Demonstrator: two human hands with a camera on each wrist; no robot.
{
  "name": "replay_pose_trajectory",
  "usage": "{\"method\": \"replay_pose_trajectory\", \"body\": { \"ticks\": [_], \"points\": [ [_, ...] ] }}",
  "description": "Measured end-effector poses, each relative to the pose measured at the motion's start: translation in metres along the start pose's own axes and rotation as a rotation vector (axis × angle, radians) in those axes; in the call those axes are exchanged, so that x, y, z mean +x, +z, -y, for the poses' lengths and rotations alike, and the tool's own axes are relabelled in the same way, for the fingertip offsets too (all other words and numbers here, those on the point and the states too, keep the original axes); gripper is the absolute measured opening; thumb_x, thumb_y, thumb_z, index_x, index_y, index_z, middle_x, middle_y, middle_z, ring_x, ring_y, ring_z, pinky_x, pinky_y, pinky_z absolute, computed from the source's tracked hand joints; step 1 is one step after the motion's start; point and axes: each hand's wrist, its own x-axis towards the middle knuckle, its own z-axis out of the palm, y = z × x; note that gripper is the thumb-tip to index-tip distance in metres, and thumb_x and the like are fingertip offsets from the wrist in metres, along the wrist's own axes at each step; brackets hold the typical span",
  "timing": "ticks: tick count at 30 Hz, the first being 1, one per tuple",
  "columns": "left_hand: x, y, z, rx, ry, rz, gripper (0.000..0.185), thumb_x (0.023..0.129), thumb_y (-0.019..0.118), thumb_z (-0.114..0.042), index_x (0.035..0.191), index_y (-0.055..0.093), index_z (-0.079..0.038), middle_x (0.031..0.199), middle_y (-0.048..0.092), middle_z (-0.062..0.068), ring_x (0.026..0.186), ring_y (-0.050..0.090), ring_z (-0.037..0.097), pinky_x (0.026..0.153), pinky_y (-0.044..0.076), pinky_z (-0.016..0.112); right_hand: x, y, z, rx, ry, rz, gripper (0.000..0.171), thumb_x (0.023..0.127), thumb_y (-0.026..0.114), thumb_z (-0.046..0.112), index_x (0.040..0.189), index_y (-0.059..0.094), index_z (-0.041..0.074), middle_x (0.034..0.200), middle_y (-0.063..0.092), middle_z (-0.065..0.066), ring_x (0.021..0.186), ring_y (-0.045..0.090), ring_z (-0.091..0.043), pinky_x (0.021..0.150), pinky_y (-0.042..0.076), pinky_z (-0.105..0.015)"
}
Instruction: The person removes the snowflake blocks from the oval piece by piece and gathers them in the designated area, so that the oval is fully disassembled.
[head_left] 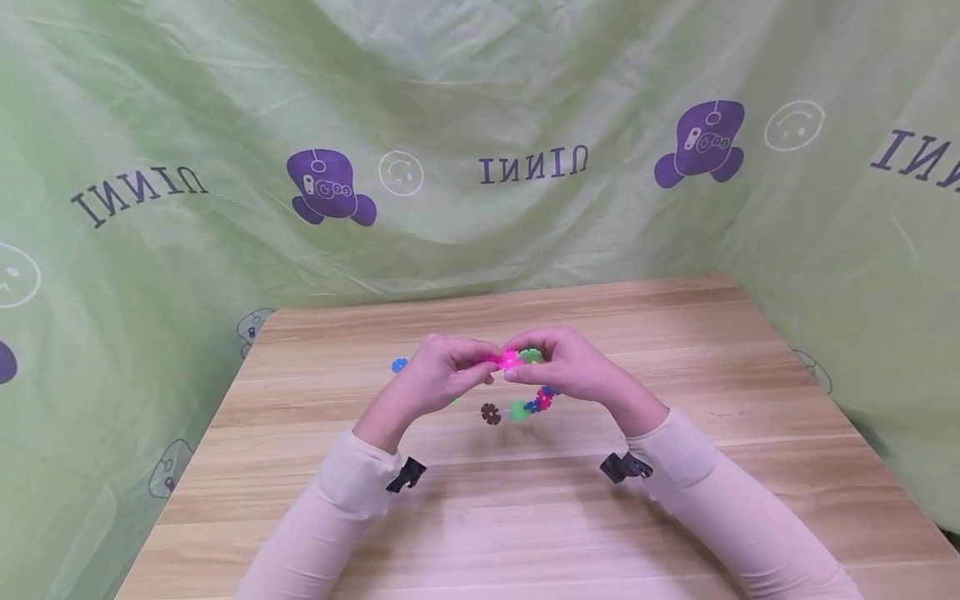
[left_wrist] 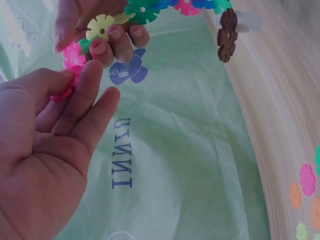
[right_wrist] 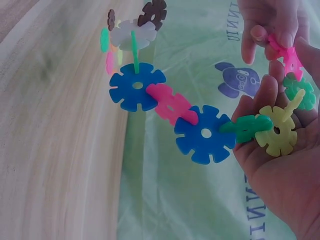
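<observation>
Left wrist view: your left hand (left_wrist: 55, 137) pinches a pink disc (left_wrist: 64, 92) against the pink end of the chain (right_wrist: 194, 139), which your right hand (head_left: 573, 364) holds above the table (head_left: 495, 517) (its far end unheld); best cross them squarely, slot to slot, pressing evenly.

You are holding a curved chain (right_wrist: 205, 150) of notched, flower-shaped plastic discs over the bench (head_left: 525, 517), pinching a pink disc (left_wrist: 64, 92) between your left fingers (left_wrist: 82, 97). Another pink disc (left_wrist: 74, 54) is meeting it; green, yellow and blue ones are following, a brown disc (left_wrist: 227, 37) capping the far end.
</observation>
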Motion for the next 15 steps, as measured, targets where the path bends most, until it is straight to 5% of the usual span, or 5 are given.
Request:
{"method": "replay_pose_trajectory", "body": {
  "ticks": [8, 15],
  "points": [
    [0.0, 0.0019, 0.0032, 0.0, 0.029, -0.052, 0.015, 0.09, 0.07, -0.003, 0.102, 0.077, -0.01, 0.089, 0.074, -0.003, 0.076, 0.069, 0.006, 0.071, 0.057, 0.026, -0.0005, 0.0006, 0.0009, -0.001, -0.007, -0.009, 0.032, 0.084, 0.079, 0.03, 0.113, 0.073, 0.017, 0.105, 0.071, -0.001, 0.081, 0.058, -0.022, 0.072, 0.054, -0.036],
    [-0.0038, 0.0014, 0.0056, -0.071, -0.137, -0.078, 0.029, 0.09, 0.07, -0.004, 0.119, 0.069, -0.006, 0.097, 0.073, 0.004, 0.075, 0.071, 0.02, 0.075, 0.057, 0.027, -0.0024, -0.0014, -0.0003, -0.007, 0.014, -0.026, 0.035, 0.084, 0.079, 0.032, 0.113, 0.072, 0.015, 0.105, 0.07, 0.0, 0.086, 0.063, -0.023, 0.074, 0.056, -0.041]
  ]
}}
